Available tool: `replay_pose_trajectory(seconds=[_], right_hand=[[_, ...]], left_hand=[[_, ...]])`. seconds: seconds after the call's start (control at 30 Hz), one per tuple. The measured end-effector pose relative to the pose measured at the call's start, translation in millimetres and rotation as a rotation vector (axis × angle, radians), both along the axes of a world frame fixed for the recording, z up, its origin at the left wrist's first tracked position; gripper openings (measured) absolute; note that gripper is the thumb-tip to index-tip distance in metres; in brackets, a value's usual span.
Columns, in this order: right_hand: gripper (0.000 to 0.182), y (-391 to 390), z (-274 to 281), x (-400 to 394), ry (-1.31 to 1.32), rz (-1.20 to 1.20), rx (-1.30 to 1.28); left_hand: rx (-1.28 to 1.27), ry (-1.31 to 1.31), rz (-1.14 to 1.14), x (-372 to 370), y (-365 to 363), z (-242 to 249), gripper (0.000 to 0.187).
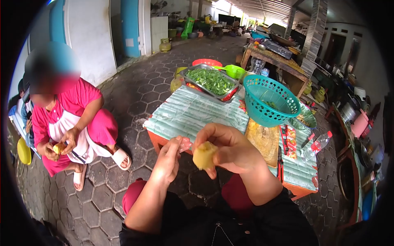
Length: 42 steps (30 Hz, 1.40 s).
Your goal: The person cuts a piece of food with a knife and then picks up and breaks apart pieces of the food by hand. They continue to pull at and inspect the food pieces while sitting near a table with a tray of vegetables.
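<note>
Between the thumb and fingers of my right hand (230,149) is a pale yellow, lumpy piece that looks like a peeled potato (204,156). Close beside it on the left, my left hand (169,159) is closed, its thumb against the bent fingers. Whether those fingers hold anything small I cannot make out. Both hands are raised in front of the near edge of a low table (186,112) with a green-and-white striped cover. A metal tray (230,93) of chopped green vegetables (210,80) stands at the table's far end.
On the table's right are a teal basket (269,112), a brown-stained board (262,143), red packets (289,141), a knife (308,140) and a plastic bottle (320,144). At left, a person in pink (88,96) sits low, holding a yellowish piece. Hexagonal paving (102,197) surrounds us.
</note>
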State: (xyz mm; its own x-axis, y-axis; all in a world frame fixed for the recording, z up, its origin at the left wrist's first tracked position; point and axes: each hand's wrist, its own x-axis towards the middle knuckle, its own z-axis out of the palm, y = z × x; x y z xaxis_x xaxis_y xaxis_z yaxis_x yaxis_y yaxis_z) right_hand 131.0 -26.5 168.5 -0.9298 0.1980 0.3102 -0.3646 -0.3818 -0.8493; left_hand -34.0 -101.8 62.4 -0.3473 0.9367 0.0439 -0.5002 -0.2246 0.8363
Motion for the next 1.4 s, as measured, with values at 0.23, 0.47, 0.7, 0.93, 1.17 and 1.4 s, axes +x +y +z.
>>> replay_pose_trajectory(seconds=[0.23, 0.47, 0.7, 0.93, 1.17, 1.4], right_hand=[[0.048, -42, 38, 13, 0.24, 0.066, 0.053], [0.045, -36, 22, 18, 0.399, 0.217, 0.124], [0.041, -43, 23, 28, 0.378, 0.203, 0.076], [0.041, -43, 23, 33, 0.426, 0.259, 0.019], [0.039, -47, 22, 36, 0.392, 0.329, -0.026], [0.033, -46, 22, 33, 0.522, 0.323, 0.128]], left_hand=[[-0.056, 0.067, -0.058, -1, 15, -29, 0.035], [-0.064, 0.13, -0.066, 12, 2, -7, 0.035], [-0.079, 0.295, -0.075, 22, 3, 1, 0.034], [-0.092, 0.173, -0.116, 26, 2, -5, 0.037], [-0.076, 0.266, -0.082, 22, -3, 1, 0.037], [-0.079, 0.37, -0.086, 23, -8, 14, 0.036]])
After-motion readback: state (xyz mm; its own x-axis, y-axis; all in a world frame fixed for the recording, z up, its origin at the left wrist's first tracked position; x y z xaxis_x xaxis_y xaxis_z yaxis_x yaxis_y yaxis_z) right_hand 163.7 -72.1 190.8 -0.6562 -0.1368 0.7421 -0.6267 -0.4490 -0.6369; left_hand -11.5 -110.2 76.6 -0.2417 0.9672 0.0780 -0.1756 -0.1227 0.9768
